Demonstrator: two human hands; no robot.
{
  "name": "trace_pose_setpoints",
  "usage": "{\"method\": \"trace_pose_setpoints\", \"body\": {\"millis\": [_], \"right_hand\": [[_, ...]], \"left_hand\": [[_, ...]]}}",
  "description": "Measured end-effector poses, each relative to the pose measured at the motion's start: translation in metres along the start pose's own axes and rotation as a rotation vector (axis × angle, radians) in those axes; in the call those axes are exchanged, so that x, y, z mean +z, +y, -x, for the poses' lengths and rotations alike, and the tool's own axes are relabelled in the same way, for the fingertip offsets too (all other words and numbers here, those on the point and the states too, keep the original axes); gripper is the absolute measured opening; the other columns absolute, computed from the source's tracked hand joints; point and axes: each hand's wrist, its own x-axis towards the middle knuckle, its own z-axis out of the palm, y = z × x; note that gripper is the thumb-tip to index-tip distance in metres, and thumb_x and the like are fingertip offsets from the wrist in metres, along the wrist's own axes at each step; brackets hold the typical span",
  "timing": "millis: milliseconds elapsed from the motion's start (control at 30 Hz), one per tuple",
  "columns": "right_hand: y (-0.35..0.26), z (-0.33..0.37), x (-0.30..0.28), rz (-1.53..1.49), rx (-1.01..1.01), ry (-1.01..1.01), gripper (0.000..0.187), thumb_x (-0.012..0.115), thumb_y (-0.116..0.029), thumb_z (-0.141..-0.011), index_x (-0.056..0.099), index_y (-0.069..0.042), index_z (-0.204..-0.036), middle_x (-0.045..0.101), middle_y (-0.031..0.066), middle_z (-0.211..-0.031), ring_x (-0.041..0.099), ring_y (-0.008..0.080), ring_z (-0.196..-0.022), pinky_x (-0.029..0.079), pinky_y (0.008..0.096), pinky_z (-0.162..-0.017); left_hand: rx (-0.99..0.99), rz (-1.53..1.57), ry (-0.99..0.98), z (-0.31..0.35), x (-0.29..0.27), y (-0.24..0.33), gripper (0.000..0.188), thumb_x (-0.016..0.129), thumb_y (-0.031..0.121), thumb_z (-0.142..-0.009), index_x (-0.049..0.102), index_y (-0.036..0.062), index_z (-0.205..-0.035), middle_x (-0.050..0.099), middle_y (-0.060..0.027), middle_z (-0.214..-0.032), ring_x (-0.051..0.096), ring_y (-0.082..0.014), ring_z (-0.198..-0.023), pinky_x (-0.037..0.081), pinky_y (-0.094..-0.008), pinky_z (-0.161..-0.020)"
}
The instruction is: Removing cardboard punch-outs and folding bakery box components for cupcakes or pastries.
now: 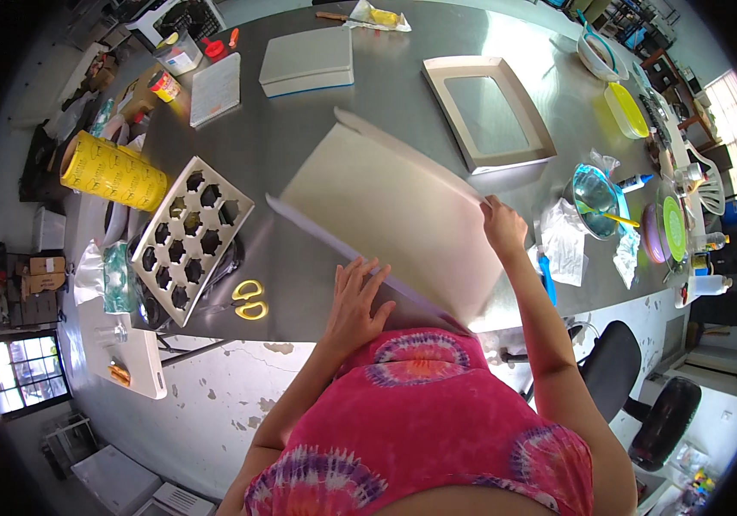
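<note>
A pale cardboard box blank [394,202] with partly raised side flaps lies at an angle on the steel table in front of me, its near corner by my body. My right hand [504,225] is closed on the blank's right edge. My left hand [358,297] rests against the near-left flap, fingers stretched out and the thumb apart. Beyond my right hand lies a box lid with a clear window [493,112]. A closed, pale box [308,62] stands farther back.
A white divider tray with several holes [186,206] and yellow-handled scissors [250,301] lie on the left, near a yellow patterned roll [114,172]. On the right are a glass bowl [596,202], a blue-handled tool [547,277] and a yellow-green container [626,110]. A black chair [613,365] stands at the lower right.
</note>
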Motion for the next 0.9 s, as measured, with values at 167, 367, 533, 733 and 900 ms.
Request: {"method": "trace_pose_setpoints", "body": {"millis": [167, 367, 533, 733, 900], "right_hand": [[-0.026, 0.01, -0.007, -0.096, -0.031, -0.093, 0.028, 0.047, -0.035, -0.088, 0.056, -0.012, -0.1, 0.063, 0.0178, -0.084, 0.059, 0.0383, -0.083, 0.046, 0.0479, -0.071], [-0.045, 0.055, 0.001, 0.067, -0.612, 0.3, 0.063, 0.067, -0.024, -0.073, 0.042, -0.015, -0.13, 0.036, 0.0122, -0.132, 0.033, 0.0329, -0.125, 0.034, 0.0536, -0.096], [-0.068, 0.106, 0.003, -0.112, -1.009, -0.331, 0.079, 0.074, -0.033, -0.065, 0.038, -0.016, -0.133, 0.031, 0.0143, -0.137, 0.03, 0.0315, -0.127, 0.022, 0.0553, -0.103], [-0.064, 0.114, 0.03, 0.044, -1.002, -0.084, 0.061, 0.059, -0.016, -0.075, 0.039, -0.012, -0.132, 0.037, 0.0193, -0.131, 0.036, 0.0356, -0.122, 0.031, 0.0537, -0.099], [-0.065, 0.12, 0.044, 0.03, -1.072, 0.011, 0.049, 0.054, -0.01, -0.074, 0.045, -0.003, -0.121, 0.048, 0.0211, -0.115, 0.047, 0.0385, -0.108, 0.041, 0.0486, -0.088]], "left_hand": [[0.058, -0.154, -0.13, -0.001, 0.002, 0.008, 0.055, 0.068, 0.012, -0.069, 0.052, 0.0185, -0.121, 0.039, -0.0119, -0.131, 0.026, -0.0365, -0.128, 0.016, -0.0598, -0.103], [0.137, -0.235, -0.183, 0.014, 0.016, -0.028, 0.02, 0.065, 0.002, -0.059, 0.067, 0.0108, -0.077, 0.048, -0.0082, -0.122, 0.03, -0.0338, -0.126, 0.018, -0.0596, -0.104], [0.103, 0.087, -0.068, 0.024, -0.014, -0.035, 0.015, 0.066, -0.004, -0.05, 0.058, 0.0065, -0.057, 0.059, -0.0043, -0.103, 0.044, -0.0302, -0.116, 0.043, -0.0406, -0.09], [0.079, 0.143, -0.112, 0.026, -0.058, -0.038, 0.014, 0.064, -0.005, -0.05, 0.055, 0.0048, -0.056, 0.059, -0.005, -0.1, 0.046, -0.0295, -0.114, 0.048, -0.0348, -0.082], [0.003, 0.037, -0.191, 0.038, -0.059, -0.04, 0.025, 0.058, -0.007, -0.051, 0.061, 0.0089, -0.07, 0.057, -0.0043, -0.104, 0.046, -0.0269, -0.115, 0.033, -0.0482, -0.099]]}}
